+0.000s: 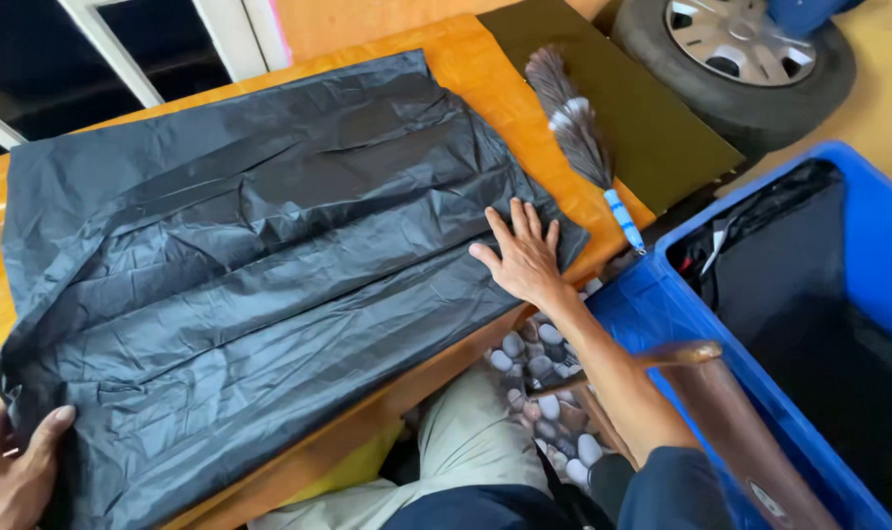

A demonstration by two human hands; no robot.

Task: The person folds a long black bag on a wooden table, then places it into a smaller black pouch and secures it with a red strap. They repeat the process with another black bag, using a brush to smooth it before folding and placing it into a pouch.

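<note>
The left hand (9, 471) pinches the black sheet's (259, 265) lower-left corner; the right hand (524, 257) lies flat, fingers spread, pressing it smooth on the counter (475, 69).

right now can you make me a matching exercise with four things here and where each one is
Things:
1. right hand
2. left hand
3. feather duster
4. car wheel

Places:
A. on the floor, past the table's far end
B. gripping the near left corner of the black plastic sheet
C. lying half on the wooden table, half on the dark green mat
D. pressed flat on the sheet's right edge

Pairs: 1-D, 2-B, 3-C, 4-A
</note>
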